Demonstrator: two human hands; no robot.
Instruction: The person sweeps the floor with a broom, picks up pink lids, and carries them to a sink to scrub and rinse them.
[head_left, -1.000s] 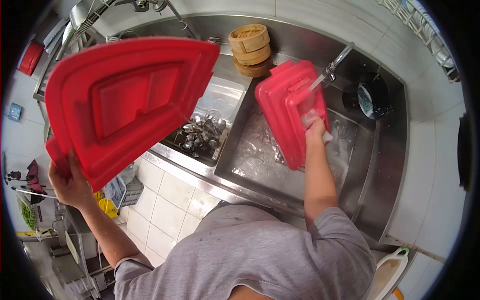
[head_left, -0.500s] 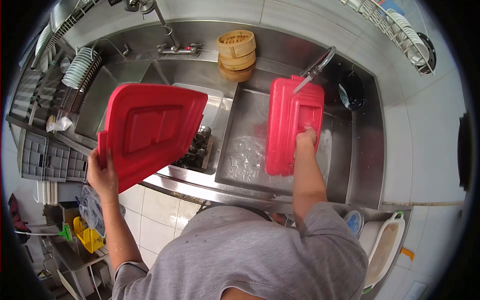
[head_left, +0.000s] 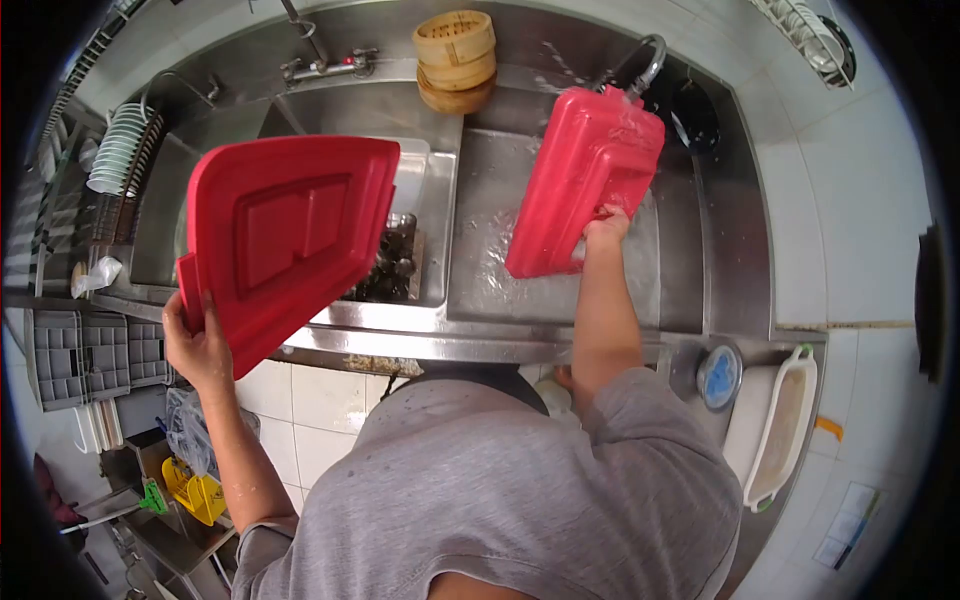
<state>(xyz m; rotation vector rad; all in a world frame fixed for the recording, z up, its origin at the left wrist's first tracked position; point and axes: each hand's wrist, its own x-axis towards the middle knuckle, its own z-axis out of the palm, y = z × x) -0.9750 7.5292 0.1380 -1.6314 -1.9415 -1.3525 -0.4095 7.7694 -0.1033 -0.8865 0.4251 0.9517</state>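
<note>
My left hand grips a red plastic lid by its lower left corner. This lid is held up tilted, over the left sink basin and the front edge. A second red lid is in my right hand, whose fingers are hooked into its recessed middle and partly hidden. Its upper end is under the curved faucet, where water splashes off the surface. Below it, the right sink basin holds a little water.
Stacked bamboo steamers stand on the sink's back ledge. Dark metal utensils sit in the left basin, partly behind the lid. A rack of plates is at far left. A white tub and a bowl with something blue are at right.
My right hand has pushed its lid up and away, tilting it further, and water now sprays off its far end. The left lid stays held up. The view has shifted slightly.
</note>
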